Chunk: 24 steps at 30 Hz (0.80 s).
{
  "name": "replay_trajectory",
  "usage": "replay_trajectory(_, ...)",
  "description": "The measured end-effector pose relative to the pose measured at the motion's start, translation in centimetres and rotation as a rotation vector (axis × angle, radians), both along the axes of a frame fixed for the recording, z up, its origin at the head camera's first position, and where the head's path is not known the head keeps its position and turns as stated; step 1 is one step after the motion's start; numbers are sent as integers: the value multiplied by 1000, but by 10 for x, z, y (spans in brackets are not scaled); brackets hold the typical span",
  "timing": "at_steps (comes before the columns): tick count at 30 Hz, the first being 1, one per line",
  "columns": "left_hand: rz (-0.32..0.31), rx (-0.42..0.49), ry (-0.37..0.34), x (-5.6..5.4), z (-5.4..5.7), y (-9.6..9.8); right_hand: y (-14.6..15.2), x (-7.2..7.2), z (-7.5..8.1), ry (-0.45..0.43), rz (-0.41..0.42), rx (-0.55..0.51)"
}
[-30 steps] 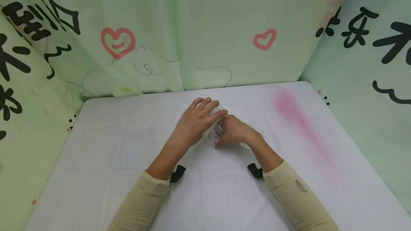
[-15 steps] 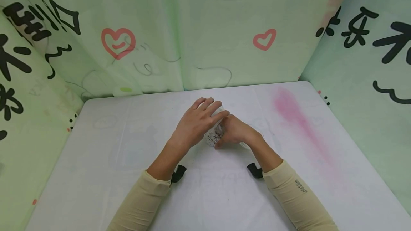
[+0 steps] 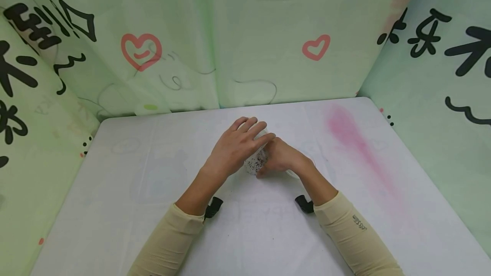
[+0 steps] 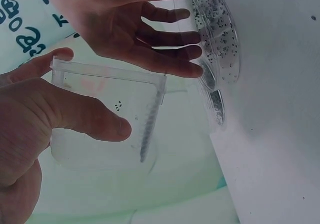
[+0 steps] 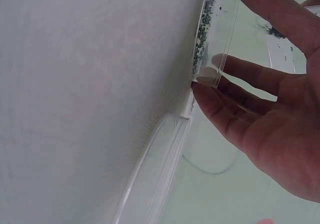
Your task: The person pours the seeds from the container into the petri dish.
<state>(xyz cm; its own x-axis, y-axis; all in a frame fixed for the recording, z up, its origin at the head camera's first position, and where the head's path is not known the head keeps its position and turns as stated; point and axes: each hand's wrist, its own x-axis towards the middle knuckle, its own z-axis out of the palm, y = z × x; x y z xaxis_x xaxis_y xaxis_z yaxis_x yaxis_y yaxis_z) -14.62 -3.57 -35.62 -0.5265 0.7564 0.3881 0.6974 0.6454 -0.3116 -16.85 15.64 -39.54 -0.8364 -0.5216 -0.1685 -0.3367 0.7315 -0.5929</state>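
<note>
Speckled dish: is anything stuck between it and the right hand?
Nothing visible: the right hand already holds the dish at its edge. Another clear piece lies on the table, nearer the wrist, not between them.

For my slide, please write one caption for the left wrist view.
Left hand grips a clear box; right hand holds a dish of dark bits.

1. We see smooth, clear, glossy plastic: the container (image 4: pixel 90 154), left in the left wrist view, and the dish (image 4: pixel 227 44), upper right there.
2. We find the desk (image 3: pixel 249 233), lower frame, matt.
3. We see creased cloth in the curtain (image 3: pixel 261 24), upper frame.
</note>
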Motion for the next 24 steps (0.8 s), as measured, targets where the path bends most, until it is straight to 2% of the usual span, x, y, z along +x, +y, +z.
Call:
replay_trajectory(6,-4,4,1,1,0,0,0,1,0,-5,-10,-13)
replay_trajectory(24,-11,4,18,1,0,1,0,1,1,33,34,-5)
